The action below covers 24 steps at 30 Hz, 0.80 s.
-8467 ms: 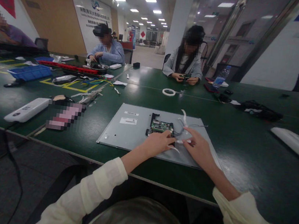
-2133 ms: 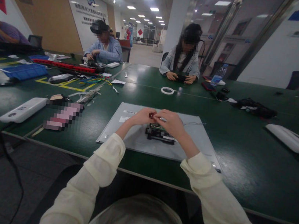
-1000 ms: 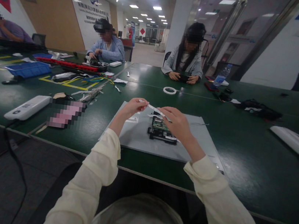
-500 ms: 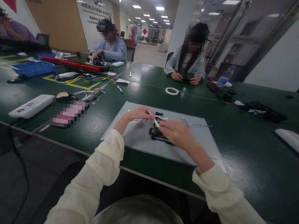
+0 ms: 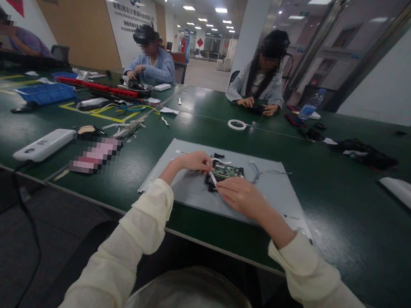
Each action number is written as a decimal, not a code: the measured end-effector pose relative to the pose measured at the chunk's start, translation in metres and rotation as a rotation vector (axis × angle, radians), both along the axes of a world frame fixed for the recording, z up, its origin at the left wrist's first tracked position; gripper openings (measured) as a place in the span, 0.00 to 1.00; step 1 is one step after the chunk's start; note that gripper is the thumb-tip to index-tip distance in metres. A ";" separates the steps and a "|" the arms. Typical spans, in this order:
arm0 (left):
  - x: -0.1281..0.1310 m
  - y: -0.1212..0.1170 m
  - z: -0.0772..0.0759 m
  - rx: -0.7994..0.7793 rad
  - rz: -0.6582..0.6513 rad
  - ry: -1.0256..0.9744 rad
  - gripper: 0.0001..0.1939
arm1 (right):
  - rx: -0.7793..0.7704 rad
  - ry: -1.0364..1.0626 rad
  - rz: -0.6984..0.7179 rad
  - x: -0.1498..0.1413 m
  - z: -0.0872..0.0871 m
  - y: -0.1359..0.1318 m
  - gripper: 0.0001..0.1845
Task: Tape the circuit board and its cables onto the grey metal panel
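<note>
My left hand [image 5: 195,162] pinches the upper end of a strip of white tape [image 5: 213,177]. The lower end is between the fingertips of my right hand [image 5: 240,193]. Stretched between both hands, the strip slants across the left edge of a green circuit board [image 5: 228,170] in a black frame [image 5: 211,186]. My right hand hides the frame's lower right part. Board and frame rest on a flat grey panel [image 5: 181,191]. Another white strip [image 5: 222,162] curves over the board's upper left. Thin grey cables [image 5: 264,172] lie on the panel to its right.
A roll of white tape [image 5: 236,125] lies beyond the panel on the green table [image 5: 194,127]. To the left are a white power bank [image 5: 44,145], a pink pixelated item [image 5: 95,155] and a blue tray [image 5: 45,93]. Co-workers sit across the table, near a water bottle [image 5: 311,105].
Both hands have come down from above the board's upper edge to its left side, with the strip now slanting more steeply. The grey cables and more of the board show again.
</note>
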<state>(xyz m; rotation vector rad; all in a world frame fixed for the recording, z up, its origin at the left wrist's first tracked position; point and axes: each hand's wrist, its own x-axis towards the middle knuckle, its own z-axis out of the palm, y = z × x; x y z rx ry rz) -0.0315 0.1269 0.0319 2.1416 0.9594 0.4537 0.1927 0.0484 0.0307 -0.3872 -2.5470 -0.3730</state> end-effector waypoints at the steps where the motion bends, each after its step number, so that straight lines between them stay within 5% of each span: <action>1: -0.001 0.000 0.001 -0.009 -0.007 -0.005 0.11 | 0.003 0.005 0.006 0.000 0.000 -0.001 0.12; 24: -0.005 -0.003 0.003 -0.132 -0.083 -0.100 0.06 | -0.061 0.011 -0.014 -0.002 -0.010 -0.010 0.12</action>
